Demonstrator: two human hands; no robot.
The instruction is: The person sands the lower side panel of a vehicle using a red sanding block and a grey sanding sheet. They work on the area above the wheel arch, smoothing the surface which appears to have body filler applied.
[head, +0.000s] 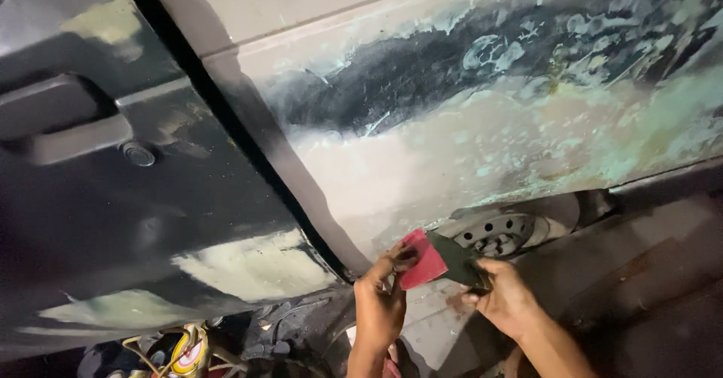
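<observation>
Red spreader [423, 261] pinched in left hand [379, 303]; right hand [506, 297] grips dark scraper [458, 257].

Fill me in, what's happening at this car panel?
A person crouches beside a car's rear side panel, which is patched with pale body filler and sanded bare areas. The left hand holds a flat red plastic spreader; the right hand holds a dark flat blade pressed against the spreader's edge. Both hands are low near the steel wheel, off the panel. The black door to the left also shows filler patches.
</observation>
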